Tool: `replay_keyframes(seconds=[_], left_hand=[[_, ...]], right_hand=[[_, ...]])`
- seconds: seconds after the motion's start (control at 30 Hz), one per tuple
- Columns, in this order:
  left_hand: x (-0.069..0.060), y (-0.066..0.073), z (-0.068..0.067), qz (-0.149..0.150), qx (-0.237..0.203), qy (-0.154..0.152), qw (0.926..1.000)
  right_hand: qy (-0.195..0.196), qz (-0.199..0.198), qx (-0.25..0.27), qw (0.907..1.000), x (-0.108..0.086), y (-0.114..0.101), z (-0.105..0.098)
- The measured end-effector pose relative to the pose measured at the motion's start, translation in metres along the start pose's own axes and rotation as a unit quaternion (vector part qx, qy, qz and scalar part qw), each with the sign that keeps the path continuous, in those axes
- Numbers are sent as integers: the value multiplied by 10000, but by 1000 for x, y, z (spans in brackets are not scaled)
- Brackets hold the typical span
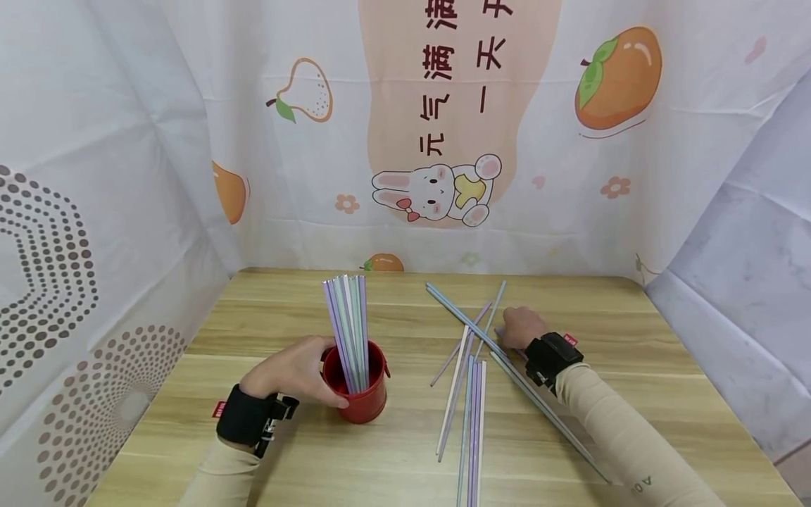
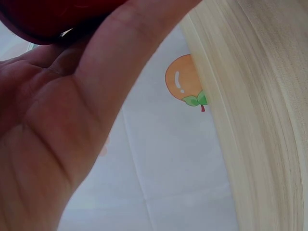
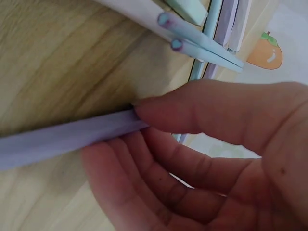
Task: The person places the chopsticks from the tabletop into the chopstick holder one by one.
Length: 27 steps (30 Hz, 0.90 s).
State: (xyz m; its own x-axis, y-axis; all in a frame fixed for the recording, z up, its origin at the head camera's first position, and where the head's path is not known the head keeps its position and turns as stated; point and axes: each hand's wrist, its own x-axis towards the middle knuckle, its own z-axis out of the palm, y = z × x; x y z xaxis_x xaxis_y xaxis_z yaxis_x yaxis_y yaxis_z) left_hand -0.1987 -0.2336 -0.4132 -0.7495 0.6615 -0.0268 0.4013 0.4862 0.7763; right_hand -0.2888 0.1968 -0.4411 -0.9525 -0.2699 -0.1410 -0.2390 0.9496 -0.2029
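A small red bucket [image 1: 362, 405] stands upright on the table at centre left, with several pastel chopsticks [image 1: 348, 331] leaning in it. My left hand [image 1: 298, 370] grips the bucket's near-left side, thumb in front; its other fingers are partly hidden behind. In the left wrist view, the bucket's dark red edge [image 2: 57, 19] shows above the palm. At the right, my right hand [image 1: 524, 328] pinches the end of a purple chopstick [image 3: 72, 134] between thumb and fingers, low over the table. Loose blue, purple, white and green chopsticks [image 1: 465, 394] lie crossed and side by side to its left.
The wooden table [image 1: 291, 458] ends at the back against a printed white curtain [image 1: 304, 176]. A long pale green chopstick [image 1: 557, 422] lies slanted beside my right forearm. White cloth hangs along the left side.
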Motion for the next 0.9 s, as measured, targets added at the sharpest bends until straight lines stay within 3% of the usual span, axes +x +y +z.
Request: replay_keyframes(seconds=[0.43, 0.67, 0.9], left_hand=[[0, -2, 0, 35, 14, 34, 10000], [0, -1, 0, -18, 10, 41, 10000], [0, -1, 0, 6, -11, 33, 10000]], right_hand=[[183, -305, 130, 9993, -3, 4, -1], [408, -458, 577, 9964, -4, 3, -10], [359, -447, 538, 9969, 1, -3, -25]])
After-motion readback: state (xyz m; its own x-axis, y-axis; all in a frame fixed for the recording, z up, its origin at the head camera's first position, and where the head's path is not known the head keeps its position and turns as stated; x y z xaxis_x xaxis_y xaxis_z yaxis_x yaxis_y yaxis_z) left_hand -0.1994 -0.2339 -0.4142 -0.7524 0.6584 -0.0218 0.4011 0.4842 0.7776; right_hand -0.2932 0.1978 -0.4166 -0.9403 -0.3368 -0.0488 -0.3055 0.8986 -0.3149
